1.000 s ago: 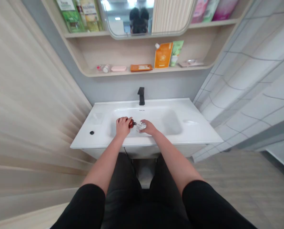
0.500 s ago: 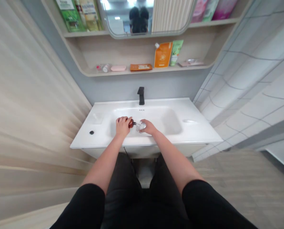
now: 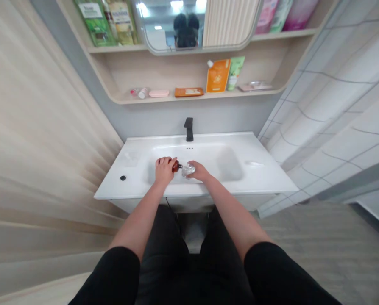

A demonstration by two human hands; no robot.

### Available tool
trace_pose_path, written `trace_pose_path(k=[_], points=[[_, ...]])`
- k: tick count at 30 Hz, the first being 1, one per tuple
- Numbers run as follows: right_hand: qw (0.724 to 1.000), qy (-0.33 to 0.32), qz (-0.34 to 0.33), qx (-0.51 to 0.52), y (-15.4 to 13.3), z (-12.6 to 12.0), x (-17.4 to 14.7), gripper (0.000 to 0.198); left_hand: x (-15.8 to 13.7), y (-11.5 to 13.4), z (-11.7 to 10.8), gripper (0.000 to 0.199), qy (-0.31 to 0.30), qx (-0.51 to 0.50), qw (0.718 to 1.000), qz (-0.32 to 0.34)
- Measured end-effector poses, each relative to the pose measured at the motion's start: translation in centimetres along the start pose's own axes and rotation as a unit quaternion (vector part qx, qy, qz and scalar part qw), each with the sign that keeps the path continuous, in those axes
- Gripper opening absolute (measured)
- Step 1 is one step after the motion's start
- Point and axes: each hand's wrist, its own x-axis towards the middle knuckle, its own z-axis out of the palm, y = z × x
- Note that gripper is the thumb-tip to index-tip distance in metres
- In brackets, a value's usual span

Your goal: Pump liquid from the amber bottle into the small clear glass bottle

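Over the white sink basin (image 3: 205, 154), my left hand (image 3: 164, 171) is wrapped round a brown bottle (image 3: 176, 166). The bottle lies tilted on its side, its dark neck pointing right. My right hand (image 3: 198, 170) is closed round a small clear container (image 3: 188, 170), whose opening is close to the bottle's neck. Whether liquid passes between them is too small to make out. A small black cap (image 3: 123, 178) lies on the counter left of my left hand.
A black faucet (image 3: 189, 129) stands behind the basin. Above it hangs a shelf (image 3: 164, 100) with an orange pouch (image 3: 218, 76), a green tube (image 3: 235, 73) and a pink soap case (image 3: 159, 93). Clear items lie on the counter's left and right sides. A curtain (image 3: 49, 140) hangs at left.
The view has shifted slightly, so the scene sits a little lower. Both hands keep their hold on the bottle and the clear container, with hardly any movement.
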Motion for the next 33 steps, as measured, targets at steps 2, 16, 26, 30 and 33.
trace_pose_path(k=[2, 16, 26, 30, 33], points=[[1.0, -0.001, -0.002, -0.002, 0.04, 0.01, 0.01, 0.081, 0.0, -0.04, 0.03, 0.056, 0.0, 0.001, 1.0, 0.002], [1.0, 0.0, -0.008, -0.007, 0.73, 0.3, 0.28, 0.078, -0.03, -0.04, -0.08, 0.057, -0.005, -0.007, 1.0, 0.002], [1.0, 0.0, -0.006, -0.012, 0.1, 0.04, 0.09, 0.077, -0.07, 0.01, -0.19, 0.057, -0.003, -0.004, 1.0, 0.005], [1.0, -0.002, -0.004, -0.008, -0.11, 0.0, 0.03, 0.078, -0.03, 0.11, -0.25, 0.056, -0.003, -0.005, 1.0, 0.005], [1.0, 0.0, -0.008, -0.007, -0.15, -0.02, -0.01, 0.075, 0.01, 0.25, -0.38, 0.056, -0.009, -0.002, 1.0, -0.001]])
